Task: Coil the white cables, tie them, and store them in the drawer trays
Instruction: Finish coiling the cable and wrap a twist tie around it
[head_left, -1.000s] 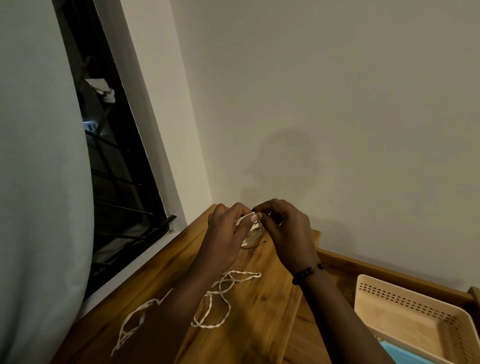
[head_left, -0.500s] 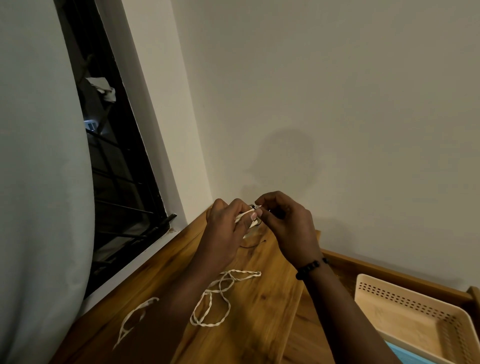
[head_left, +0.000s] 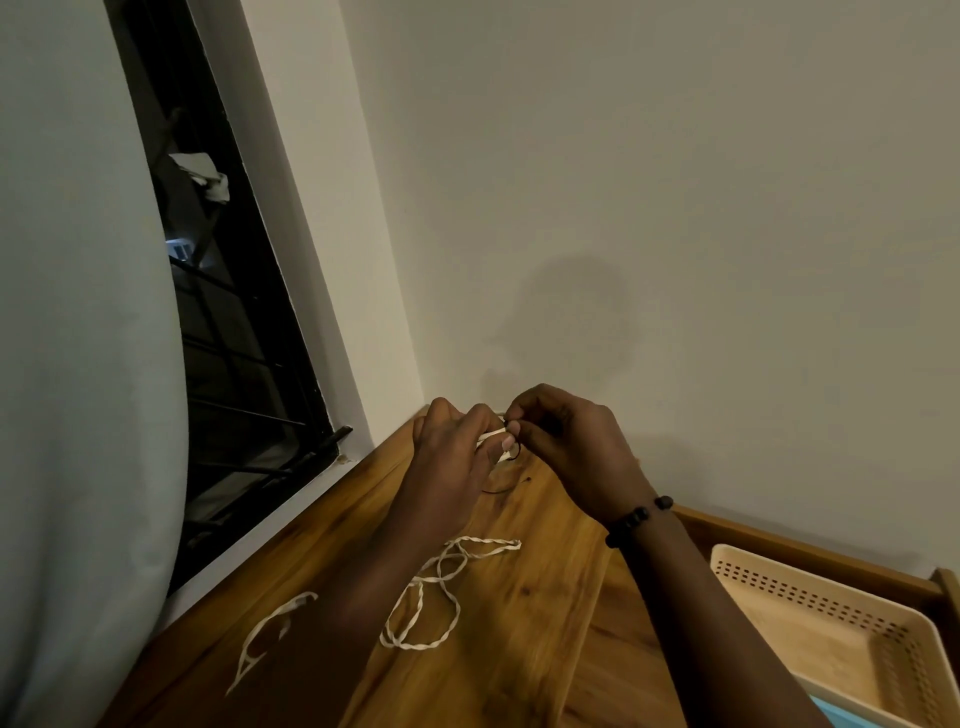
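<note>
My left hand (head_left: 457, 452) grips a small coil of white cable (head_left: 492, 436), held just above the wooden top near the wall corner. My right hand (head_left: 566, 441) pinches a thin dark tie (head_left: 514, 456) at the coil's right side; its loose end hangs down toward the wood. Most of the coil is hidden by my fingers. A loose twisted white cable (head_left: 441, 587) lies on the wood below my hands. Another white cable (head_left: 270, 629) lies further left, partly under my left forearm.
The wooden top (head_left: 519, 649) runs along a white sill and a dark barred window (head_left: 234, 364). A pale curtain (head_left: 78, 364) hangs at the left. A beige perforated tray (head_left: 841, 639) sits in the open drawer at the lower right, with a blue tray edge (head_left: 831, 714) beside it.
Both hands have risen slightly toward the wall while still working the coil. The loose cables on the wood have not moved.
</note>
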